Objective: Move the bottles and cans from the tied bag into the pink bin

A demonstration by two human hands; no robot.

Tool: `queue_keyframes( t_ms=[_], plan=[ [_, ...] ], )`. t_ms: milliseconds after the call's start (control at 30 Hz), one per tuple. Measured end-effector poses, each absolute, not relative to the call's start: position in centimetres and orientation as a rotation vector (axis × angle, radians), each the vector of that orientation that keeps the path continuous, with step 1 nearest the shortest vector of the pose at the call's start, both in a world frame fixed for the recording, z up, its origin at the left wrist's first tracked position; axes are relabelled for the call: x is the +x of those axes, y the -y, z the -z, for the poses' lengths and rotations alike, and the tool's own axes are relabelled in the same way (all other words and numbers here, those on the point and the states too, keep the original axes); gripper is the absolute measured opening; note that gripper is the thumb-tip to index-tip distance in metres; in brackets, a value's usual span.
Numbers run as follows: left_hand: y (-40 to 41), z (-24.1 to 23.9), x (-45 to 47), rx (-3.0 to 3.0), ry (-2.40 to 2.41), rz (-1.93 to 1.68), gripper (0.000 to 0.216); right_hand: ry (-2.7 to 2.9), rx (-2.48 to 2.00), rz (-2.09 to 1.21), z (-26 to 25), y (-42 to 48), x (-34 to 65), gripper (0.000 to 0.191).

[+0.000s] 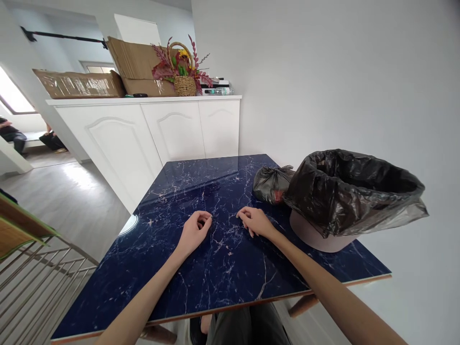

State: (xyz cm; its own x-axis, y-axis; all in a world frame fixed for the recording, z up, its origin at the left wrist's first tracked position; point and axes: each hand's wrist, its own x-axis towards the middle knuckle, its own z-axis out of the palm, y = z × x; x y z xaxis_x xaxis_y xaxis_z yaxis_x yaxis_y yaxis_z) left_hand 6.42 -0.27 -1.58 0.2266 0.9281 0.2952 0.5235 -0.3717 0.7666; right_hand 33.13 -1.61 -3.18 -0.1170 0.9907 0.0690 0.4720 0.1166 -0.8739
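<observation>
My left hand rests on the dark blue marble-patterned table. Its fingers curl round so that thumb and fingertips meet in a loose ring, with nothing visible inside. Across a gap, my right hand lies palm down on the same tabletop, fingers slightly bent and apart, holding nothing. Nearest to the right hand is a tied dark plastic bag with something reddish showing through. Beside it stands a pinkish bin lined with a black plastic bag, its mouth spread wide; the inside is too dark to make out.
Beyond the table, a white cabinet carries cardboard boxes, a flower basket and a plastic bottle. A metal rack stands at left. A wall rises on the right. Partly visible people sit far left.
</observation>
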Motion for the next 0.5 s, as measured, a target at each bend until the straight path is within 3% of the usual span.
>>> queue_keyframes(
  t_ms=[267, 500],
  plan=[
    [-5.1, 1.9, 7.6, 2.043, -1.42, -0.992, 0.024, 1.579, -1.348, -1.049, 3.7, -3.0, 32.0, 0.029],
    [-6.1, 1.7, 7.1, 2.038, -1.347, -0.829, 0.036, 1.579, -1.273, -1.034, 4.2, -3.5, 32.4, 0.039]
  ],
)
